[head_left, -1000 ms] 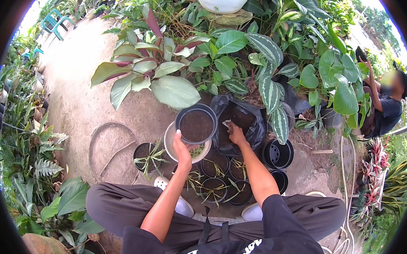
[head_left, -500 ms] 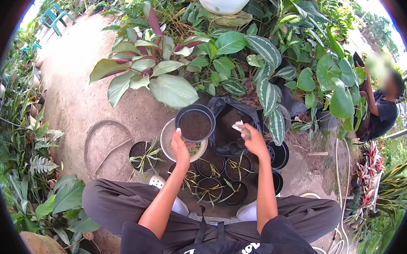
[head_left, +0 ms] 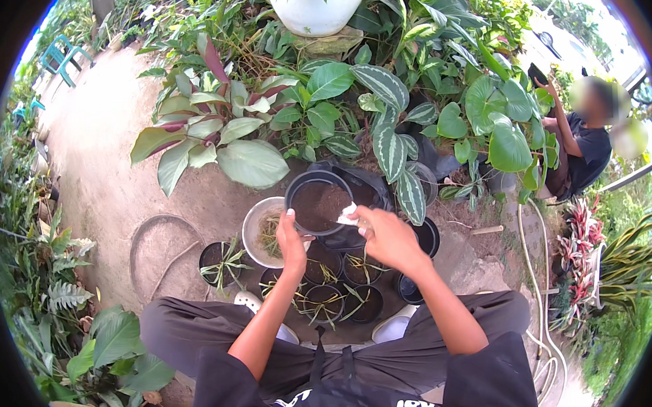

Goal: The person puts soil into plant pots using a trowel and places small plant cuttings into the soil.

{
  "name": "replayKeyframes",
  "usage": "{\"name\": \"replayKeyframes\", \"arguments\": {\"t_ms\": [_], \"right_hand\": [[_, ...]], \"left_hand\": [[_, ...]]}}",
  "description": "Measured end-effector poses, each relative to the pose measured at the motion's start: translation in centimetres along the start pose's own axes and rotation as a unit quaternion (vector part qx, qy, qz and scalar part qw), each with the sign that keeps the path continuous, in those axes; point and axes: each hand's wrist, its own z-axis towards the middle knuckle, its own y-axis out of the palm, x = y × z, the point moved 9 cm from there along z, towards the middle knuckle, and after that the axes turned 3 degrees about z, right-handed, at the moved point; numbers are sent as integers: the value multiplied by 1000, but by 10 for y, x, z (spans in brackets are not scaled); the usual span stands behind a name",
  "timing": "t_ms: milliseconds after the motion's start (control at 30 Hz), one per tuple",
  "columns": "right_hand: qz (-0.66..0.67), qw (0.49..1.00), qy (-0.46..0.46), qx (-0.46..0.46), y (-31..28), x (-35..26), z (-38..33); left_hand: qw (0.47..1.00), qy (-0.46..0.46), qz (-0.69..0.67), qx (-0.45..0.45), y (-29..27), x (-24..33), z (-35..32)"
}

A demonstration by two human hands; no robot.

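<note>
My left hand [head_left: 292,241] grips the near rim of a black pot [head_left: 319,201] filled with dark soil, held above the ground. My right hand [head_left: 387,235] holds a small white scoop [head_left: 348,216] at the pot's right rim, over the soil. Beneath my hands stand several small black pots [head_left: 323,302] with thin green seedlings. A black bag of soil [head_left: 365,193] lies open just behind the pot. A round metal bowl [head_left: 255,233] with plant cuttings sits to the left of the pot.
Large-leaved plants [head_left: 251,161] crowd the far side, with a white planter [head_left: 317,11] behind them. Another person [head_left: 582,145] in dark clothes sits at the right. A white hose [head_left: 537,296] runs along the right. Bare dirt ground [head_left: 105,155] lies left.
My right hand has moved from the soil bag leftward to the held pot, bringing the white scoop over it. My left hand has kept hold of the pot.
</note>
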Motion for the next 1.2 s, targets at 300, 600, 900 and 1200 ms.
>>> {"name": "replayKeyframes", "arguments": {"t_ms": [300,600,900,1200], "right_hand": [[10,998,7,70,15,16,-45],[-8,998,-18,63,17,17,-54],[-15,989,-81,123,-4,3,-53],[-56,968,-146,195,-9,-7,-56]], "left_hand": [[993,52,93,-40,5,-2,-13],[994,16,69,-84,4,-19,-21],[998,9,56,-37,10,-3,-30],[996,-35,63,-51,-1,-45,-21]]}}
